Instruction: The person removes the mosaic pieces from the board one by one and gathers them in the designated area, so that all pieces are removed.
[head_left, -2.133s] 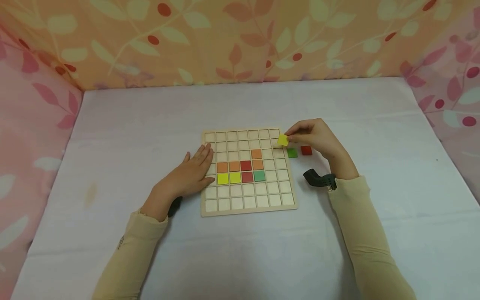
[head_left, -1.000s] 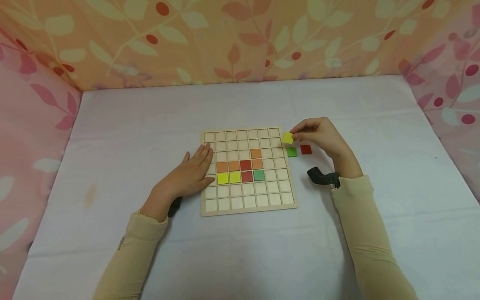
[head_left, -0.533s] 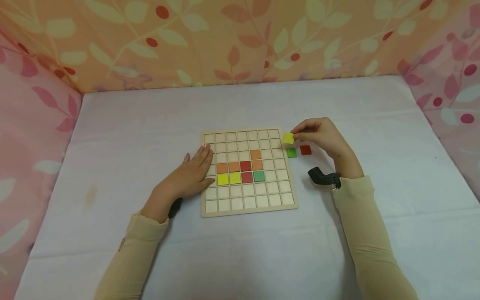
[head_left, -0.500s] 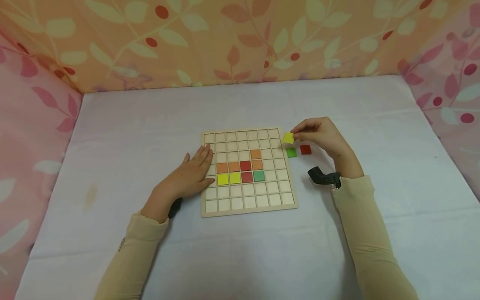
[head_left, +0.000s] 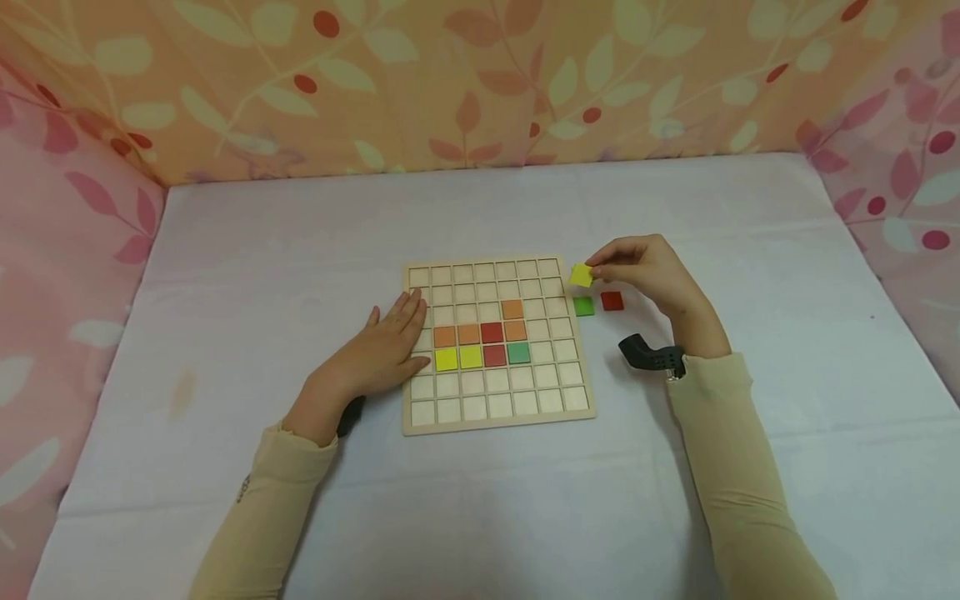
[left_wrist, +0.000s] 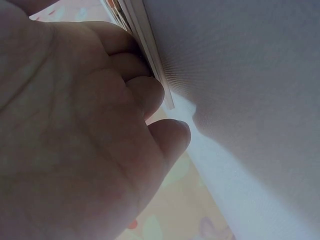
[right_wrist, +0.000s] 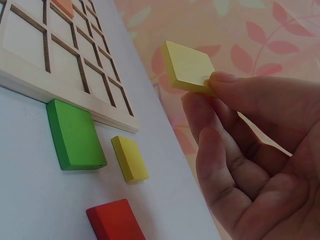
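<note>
Pinching a yellow tile (head_left: 582, 275) between thumb and fingertips, the right hand (head_left: 643, 271) hovers just beyond the upper right edge of the wooden board (head_left: 497, 381). The tile is tilted and clear of the desk (head_left: 480, 508), with its face and one edge showing in the right wrist view. Below it lie three more tiles: a green tile (right_wrist: 75, 135) close against the board's rim, a smaller-looking second yellow tile (right_wrist: 131, 159) just beside it, and a red tile (right_wrist: 117, 222) a little farther out.

The left hand (head_left: 375, 346) rests palm down over the board's left edge, its fingers extended and gripping nothing, thumb spread away from the others (the left wrist view shows them against the rim).

Coloured squares sit in the grid: an upper orange square (head_left: 512, 309) alone in the third row; then two orange, one red and one orange in the fourth; then two yellow, one red and one bluish green in the fifth. White cloth covers the desk, and a leafy curtain (head_left: 465, 83) stands behind it. Beige sleeves (head_left: 720, 450) reach both wrists, with a black gadget (head_left: 649, 355) at the right one.
</note>
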